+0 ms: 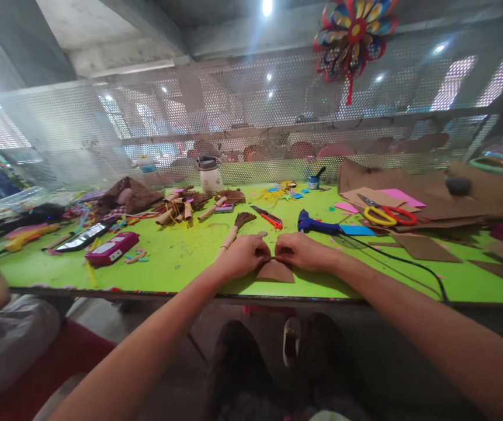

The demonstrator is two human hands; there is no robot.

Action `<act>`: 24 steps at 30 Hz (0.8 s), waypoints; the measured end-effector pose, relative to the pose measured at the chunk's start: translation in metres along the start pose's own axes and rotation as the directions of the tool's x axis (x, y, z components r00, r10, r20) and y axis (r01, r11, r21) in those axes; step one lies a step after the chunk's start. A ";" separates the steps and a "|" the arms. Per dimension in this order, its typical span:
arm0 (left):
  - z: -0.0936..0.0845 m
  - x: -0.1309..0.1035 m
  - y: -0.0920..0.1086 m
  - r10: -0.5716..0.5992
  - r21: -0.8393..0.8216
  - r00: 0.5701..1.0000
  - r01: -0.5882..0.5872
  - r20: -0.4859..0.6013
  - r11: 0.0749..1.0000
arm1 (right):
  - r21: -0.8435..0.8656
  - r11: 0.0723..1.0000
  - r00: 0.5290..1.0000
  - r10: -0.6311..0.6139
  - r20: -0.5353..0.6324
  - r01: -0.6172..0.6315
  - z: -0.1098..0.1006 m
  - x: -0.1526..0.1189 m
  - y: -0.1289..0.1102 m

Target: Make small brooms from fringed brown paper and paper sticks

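A small piece of brown paper (276, 272) lies near the front edge of the green table, its far edge pinched between my two hands. My left hand (247, 255) holds the left end of that edge with closed fingers. The right end is pinched by my right hand (306, 251), close beside the left fingertips. Just behind my left hand rests a rolled paper stick with a fringed brown top (243, 220). An orange utility knife (269, 217) and a blue glue gun (319, 224) lie beyond my hands.
Scissors with yellow and red handles (389, 216) rest on brown paper sheets at the right. Left are a purple box (111, 248) and several paper rolls (176, 211). A white jar (210, 175) stands behind. The glue gun's black cord crosses the right side. Someone's arm shows far left.
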State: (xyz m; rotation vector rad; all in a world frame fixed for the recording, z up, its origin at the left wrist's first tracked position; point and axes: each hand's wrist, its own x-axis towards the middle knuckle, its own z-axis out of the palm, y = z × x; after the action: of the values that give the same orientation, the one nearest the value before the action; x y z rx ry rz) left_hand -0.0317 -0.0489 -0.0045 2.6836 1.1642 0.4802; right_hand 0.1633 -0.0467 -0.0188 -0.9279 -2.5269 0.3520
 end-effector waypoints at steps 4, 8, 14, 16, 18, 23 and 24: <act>-0.001 0.000 0.001 0.007 0.039 1.000 -0.008 0.009 0.999 | -0.042 0.999 1.000 0.003 0.016 -0.003 0.000 -0.001 0.001; -0.002 0.000 0.000 -0.015 0.057 1.000 0.014 0.011 0.998 | -0.094 0.996 0.999 0.003 0.035 0.001 -0.003 -0.003 0.001; -0.001 0.003 -0.003 -0.026 0.097 0.999 0.023 0.034 0.995 | -0.167 0.986 0.999 0.002 0.053 0.007 -0.007 -0.009 0.000; -0.002 0.004 -0.003 -0.032 0.109 0.998 0.026 0.059 0.994 | -0.196 0.981 0.998 -0.008 0.055 0.018 -0.007 -0.010 -0.001; -0.004 0.006 -0.002 -0.050 0.121 0.996 0.040 0.079 0.992 | -0.225 0.974 0.998 -0.023 0.056 0.036 -0.007 -0.012 -0.002; -0.007 0.002 0.003 -0.003 0.193 0.996 -0.014 0.090 0.981 | -0.289 0.954 0.995 -0.067 0.072 0.085 -0.007 -0.015 -0.004; -0.008 0.001 0.004 0.025 0.217 0.996 -0.043 0.087 0.975 | -0.296 0.951 0.994 -0.074 0.077 0.093 -0.007 -0.016 -0.005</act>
State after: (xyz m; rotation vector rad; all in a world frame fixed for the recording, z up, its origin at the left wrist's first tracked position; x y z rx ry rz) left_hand -0.0317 -0.0506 0.0040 2.8815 1.2144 0.2529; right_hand 0.1750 -0.0604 -0.0157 -0.9249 -2.7192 -0.0309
